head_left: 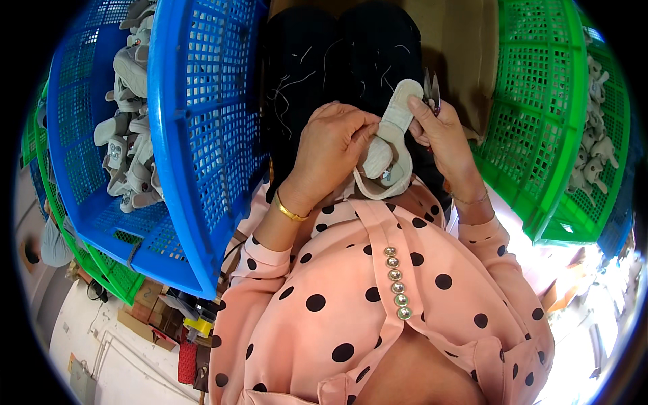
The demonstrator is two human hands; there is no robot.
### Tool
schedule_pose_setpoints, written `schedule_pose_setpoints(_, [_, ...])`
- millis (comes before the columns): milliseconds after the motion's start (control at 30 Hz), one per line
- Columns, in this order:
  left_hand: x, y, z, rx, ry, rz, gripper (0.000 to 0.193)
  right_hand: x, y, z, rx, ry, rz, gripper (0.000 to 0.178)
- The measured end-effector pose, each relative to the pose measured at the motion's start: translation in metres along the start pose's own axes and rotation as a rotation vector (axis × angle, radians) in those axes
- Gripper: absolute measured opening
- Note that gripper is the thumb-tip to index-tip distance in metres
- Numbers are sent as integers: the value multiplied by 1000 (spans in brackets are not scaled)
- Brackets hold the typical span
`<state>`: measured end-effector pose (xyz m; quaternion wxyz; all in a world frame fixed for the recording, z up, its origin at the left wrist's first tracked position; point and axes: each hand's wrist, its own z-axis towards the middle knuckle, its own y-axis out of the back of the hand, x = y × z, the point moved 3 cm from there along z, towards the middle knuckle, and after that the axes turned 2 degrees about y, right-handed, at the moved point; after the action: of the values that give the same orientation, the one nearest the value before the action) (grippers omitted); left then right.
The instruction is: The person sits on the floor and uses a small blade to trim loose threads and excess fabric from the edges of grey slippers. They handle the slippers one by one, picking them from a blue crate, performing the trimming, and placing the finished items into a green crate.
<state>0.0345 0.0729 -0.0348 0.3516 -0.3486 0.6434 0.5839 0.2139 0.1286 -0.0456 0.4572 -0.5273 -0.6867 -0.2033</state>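
Above my lap I hold a small cream fabric shoe upper [387,187], its rounded opening toward me and a long flap stretched away from me. My left hand [332,150] is closed, thumb and fingertips pinching the upper's left edge. My right hand [447,140] presses its thumb on the far end of the flap. The same hand also holds a pair of scissors [432,91], their pointed metal blades sticking up past the fingers. The scissors' handles are mostly hidden in the palm.
On the left stands a blue plastic crate [177,145] with several pale shoe uppers [131,74] inside. A green crate [567,128] with small pale pieces [594,148] stands on the right. Loose threads [324,64] lie on my dark trousers. Brown cardboard [466,40] is beyond my knees.
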Motion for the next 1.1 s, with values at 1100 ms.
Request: schedule_pose_setpoints(1100, [9,25,-51,159,715,-1075,19,40,-38,-43,250,744,-1404,43])
